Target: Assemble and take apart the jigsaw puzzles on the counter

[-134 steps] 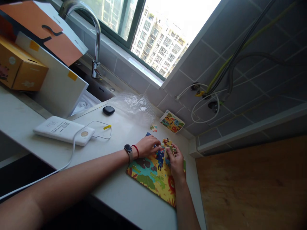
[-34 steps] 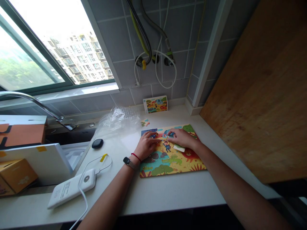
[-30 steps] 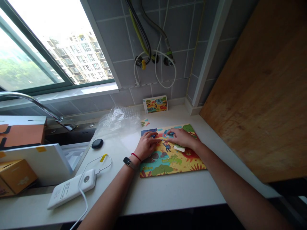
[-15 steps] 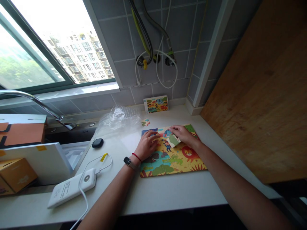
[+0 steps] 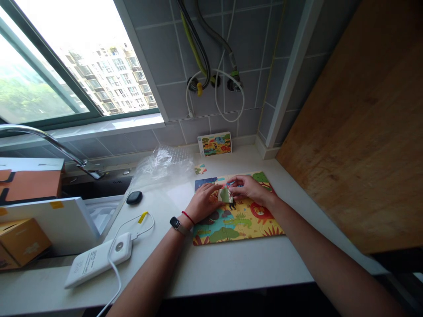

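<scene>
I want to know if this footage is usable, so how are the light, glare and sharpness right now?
Head view: sky outside the window washed out white; wooden panel dim; bright streaks on the plastic wrap; power bank lettering too small or soft to read.

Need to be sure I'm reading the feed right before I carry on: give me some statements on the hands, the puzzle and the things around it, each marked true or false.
1. The right hand has its fingers on a puzzle piece above the puzzle. True.
2. The picture card lies under the clear wrap. False: it is propped up by the wall, uncovered.
3. A loose piece lies on the counter, off the puzzle. True.
4. The watch is on the right wrist. False: it is on the left wrist.
</scene>
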Action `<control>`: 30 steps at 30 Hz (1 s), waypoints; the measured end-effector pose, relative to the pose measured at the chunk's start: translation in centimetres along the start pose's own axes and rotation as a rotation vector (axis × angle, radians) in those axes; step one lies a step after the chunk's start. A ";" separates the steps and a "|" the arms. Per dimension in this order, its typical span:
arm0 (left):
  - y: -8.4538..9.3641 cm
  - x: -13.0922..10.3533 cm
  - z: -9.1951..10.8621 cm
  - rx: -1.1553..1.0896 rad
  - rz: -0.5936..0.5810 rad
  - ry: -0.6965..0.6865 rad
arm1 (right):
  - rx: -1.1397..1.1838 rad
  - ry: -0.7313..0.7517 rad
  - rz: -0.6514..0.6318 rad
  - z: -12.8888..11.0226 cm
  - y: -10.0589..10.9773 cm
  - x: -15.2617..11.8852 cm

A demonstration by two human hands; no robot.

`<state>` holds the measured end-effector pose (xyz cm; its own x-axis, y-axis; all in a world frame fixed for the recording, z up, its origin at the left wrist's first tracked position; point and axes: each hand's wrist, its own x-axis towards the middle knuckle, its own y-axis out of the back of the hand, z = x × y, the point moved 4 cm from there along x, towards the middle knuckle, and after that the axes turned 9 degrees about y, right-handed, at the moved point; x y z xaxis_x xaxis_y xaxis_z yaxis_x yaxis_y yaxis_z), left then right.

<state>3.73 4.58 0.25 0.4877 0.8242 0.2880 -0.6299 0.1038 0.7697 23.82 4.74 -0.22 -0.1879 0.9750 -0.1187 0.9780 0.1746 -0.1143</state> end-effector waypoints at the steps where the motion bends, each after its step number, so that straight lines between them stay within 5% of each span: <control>1: 0.1 0.0 -0.2 -0.022 0.022 0.010 | 0.019 -0.005 0.001 0.1 -0.1 -0.1; 7: 0.5 0.2 -1.4 -0.364 0.103 0.186 | 0.132 0.014 0.044 1.1 -2.9 -0.4; 11: 0.6 0.7 -2.7 -0.641 0.110 0.308 | 0.093 0.033 -0.060 1.5 -4.8 -0.7; 13: 1.6 0.9 -4.1 -0.726 0.236 0.378 | 0.018 0.076 -0.035 1.3 -4.5 -0.6; 17: 4.9 0.5 -7.6 -0.717 0.627 0.521 | -0.109 0.237 0.217 0.0 -1.5 0.2; 19: 5.9 0.2 -8.9 -0.712 0.712 0.552 | -0.102 0.268 0.285 -0.2 -0.2 0.6; 30: 3.9 0.6 -9.5 -0.852 0.516 0.572 | -0.095 0.221 0.202 0.2 -0.4 0.8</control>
<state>-4.19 10.79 -2.04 -0.1558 0.9877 -0.0118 -0.9857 -0.1563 -0.0629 23.29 5.46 -0.47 0.0255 0.9958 0.0884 0.9996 -0.0242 -0.0166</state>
